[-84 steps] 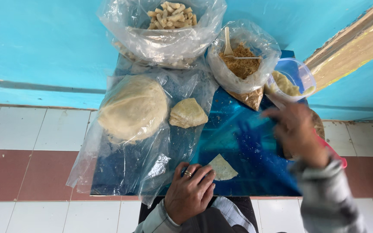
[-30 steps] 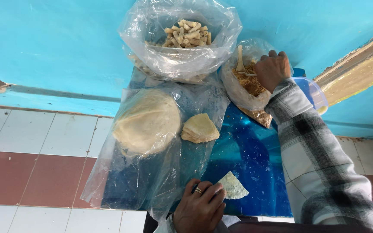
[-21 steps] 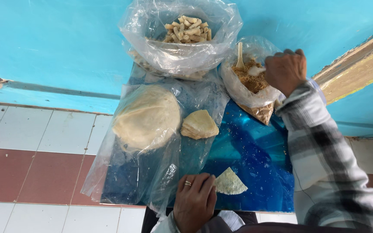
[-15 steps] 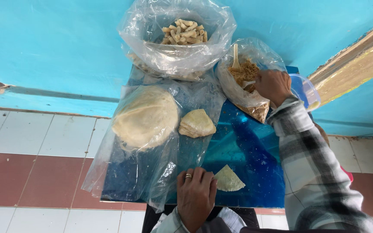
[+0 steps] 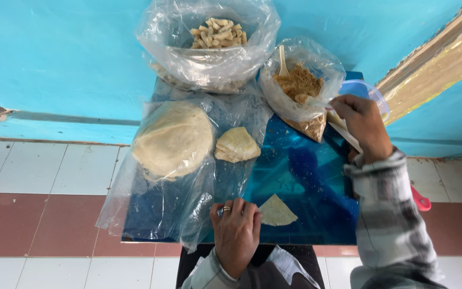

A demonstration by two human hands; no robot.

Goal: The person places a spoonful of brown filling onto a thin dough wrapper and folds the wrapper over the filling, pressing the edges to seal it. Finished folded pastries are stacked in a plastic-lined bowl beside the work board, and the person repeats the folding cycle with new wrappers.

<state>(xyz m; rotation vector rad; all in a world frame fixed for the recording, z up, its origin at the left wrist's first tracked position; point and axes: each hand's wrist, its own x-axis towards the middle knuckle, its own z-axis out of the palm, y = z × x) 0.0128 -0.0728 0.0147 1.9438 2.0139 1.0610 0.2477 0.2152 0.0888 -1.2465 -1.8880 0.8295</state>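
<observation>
My left hand (image 5: 237, 231) rests on the near edge of a blue board (image 5: 306, 182), fingers touching a small triangular piece of thin pastry (image 5: 276, 211). My right hand (image 5: 363, 124) is raised at the board's far right, beside a clear bag of brown crumbly filling (image 5: 299, 85) with a pale spoon (image 5: 283, 58) standing in it. The fingers are curled, and what they hold is hidden. A round stack of pastry sheets (image 5: 173, 140) lies in clear plastic, with a folded stack of wedges (image 5: 236, 145) next to it.
A large clear bag of rolled pieces (image 5: 215, 37) sits at the back against a turquoise wall (image 5: 54, 59). A clear container with a blue lid (image 5: 363, 91) stands behind my right hand. White and red floor tiles (image 5: 33, 214) lie below.
My right hand has drawn back out of the filling bag, toward me and to the right. My left hand stays on the triangular pastry piece.
</observation>
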